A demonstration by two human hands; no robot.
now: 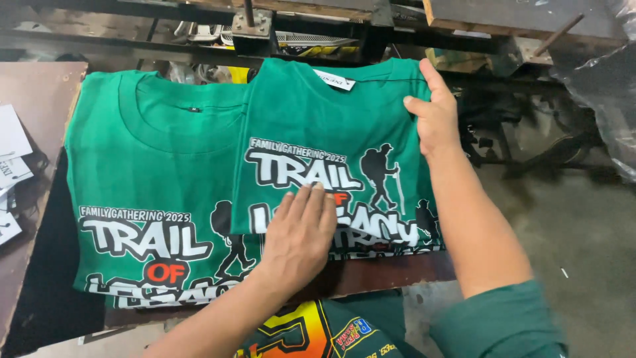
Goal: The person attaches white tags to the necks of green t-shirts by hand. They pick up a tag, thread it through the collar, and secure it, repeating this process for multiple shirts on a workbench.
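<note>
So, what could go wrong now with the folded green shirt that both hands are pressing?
1. The folded green shirt overlaps the second green shirt beneath; sliding it may drag or wrinkle that one.
2. The left hand lies flat on the print; if the ink is not dry, which cannot be told, it might smear.
3. The right hand holds the shirt's edge close to the board edge; that side may slip off toward the floor.

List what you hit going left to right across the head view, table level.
White paper sheets → brown board → left green T-shirt → left hand on the right folded green T-shirt → right hand at its edge → grey floor.
</note>
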